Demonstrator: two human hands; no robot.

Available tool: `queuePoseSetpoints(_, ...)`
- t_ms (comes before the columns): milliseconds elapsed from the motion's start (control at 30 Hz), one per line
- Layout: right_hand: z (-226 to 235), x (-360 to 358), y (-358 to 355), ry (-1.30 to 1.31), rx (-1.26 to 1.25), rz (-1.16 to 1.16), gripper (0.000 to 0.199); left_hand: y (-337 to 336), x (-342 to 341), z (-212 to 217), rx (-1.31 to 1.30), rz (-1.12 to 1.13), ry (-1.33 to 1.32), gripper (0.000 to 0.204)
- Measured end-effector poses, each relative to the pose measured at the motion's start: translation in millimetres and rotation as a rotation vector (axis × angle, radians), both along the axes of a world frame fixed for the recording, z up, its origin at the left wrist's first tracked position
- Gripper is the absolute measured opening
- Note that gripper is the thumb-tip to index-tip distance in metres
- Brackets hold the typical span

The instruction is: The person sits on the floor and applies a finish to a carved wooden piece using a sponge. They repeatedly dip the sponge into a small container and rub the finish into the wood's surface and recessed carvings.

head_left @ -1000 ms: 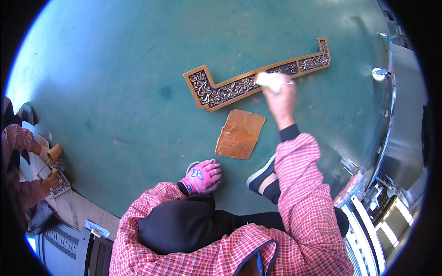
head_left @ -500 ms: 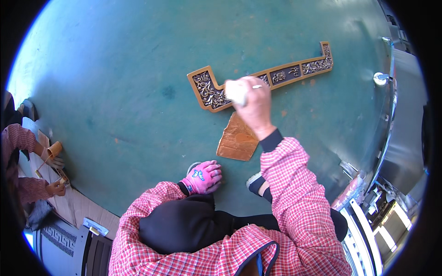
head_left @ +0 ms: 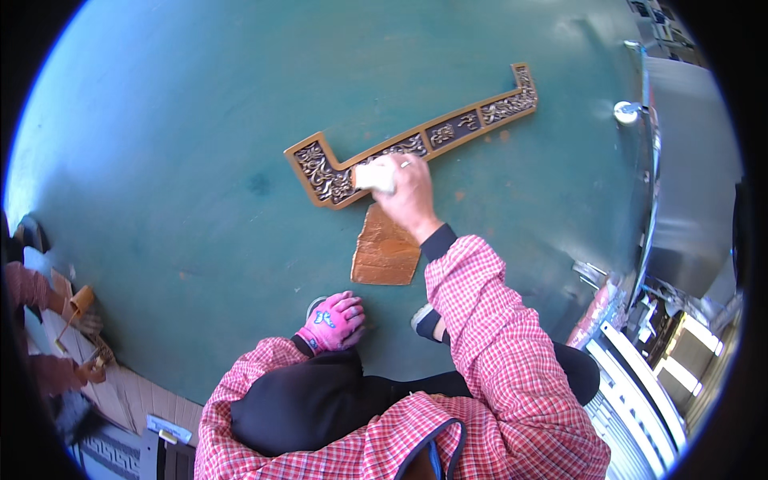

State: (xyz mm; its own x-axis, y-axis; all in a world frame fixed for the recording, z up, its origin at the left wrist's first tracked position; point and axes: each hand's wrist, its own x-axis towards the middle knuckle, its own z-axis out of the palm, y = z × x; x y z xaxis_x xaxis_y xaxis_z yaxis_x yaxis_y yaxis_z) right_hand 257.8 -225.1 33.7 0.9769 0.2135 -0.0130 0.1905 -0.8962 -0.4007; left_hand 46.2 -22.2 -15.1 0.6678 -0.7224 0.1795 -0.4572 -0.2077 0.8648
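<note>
A long metal-look ornamental strip [head_left: 494,110] with a gold-brown border, raised scrollwork and upturned ends lies across the green surface. My bare right hand [head_left: 412,196], with a ring on one finger, is closed round a white pad [head_left: 374,176] with an orange-brown edge. The pad is over the strip's left part, hiding some of the scrollwork. Just below the strip lies a flat, ragged-edged board [head_left: 386,260] coated in coppery brown. My left hand [head_left: 334,322], in a pink glove with a butterfly print, rests by my knee, fingers loosely bent and holding nothing visible.
At the left edge a co-worker's hands [head_left: 90,370] work beside an orange-brown cup [head_left: 82,299]. Dark patterned panels stand at lower left. A metal frame with a caster wheel [head_left: 626,112] runs along the right, above stacked white curved pieces [head_left: 640,392].
The view has shifted, so the strip and board appear further left. My right hand has turned the pad slightly and stays over the strip's left part. My left hand keeps its place by my knee.
</note>
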Motion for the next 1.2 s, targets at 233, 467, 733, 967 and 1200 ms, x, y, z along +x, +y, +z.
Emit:
queuePoseSetpoints(233, 9, 6, -24, -0.173, 0.086, -0.015, 0.036, 2, 4, 1, 0.003, -0.002, -0.047, 0.026)
queuePoseSetpoints(467, 34, 55, -118, -0.105, -0.137, -0.056, 0.025, -3, 3, 0, 0.015, -0.033, -0.054, 0.026)
queuePoseSetpoints(733, 193, 84, -272, -0.070, -0.267, -0.328, 0.035, 10, 17, 18, 0.087, 0.003, -0.090, 0.031)
queuePoseSetpoints(967, 44, 52, -236, -0.147, 0.055, -0.394, 0.040, 114, 25, 14, 0.503, 0.163, 0.075, 0.037)
queuePoseSetpoints(1200, -8, 68, -255, -0.251, -0.016, -0.191, 0.033, 114, 87, 120, 0.857, 0.187, -0.093, 0.049)
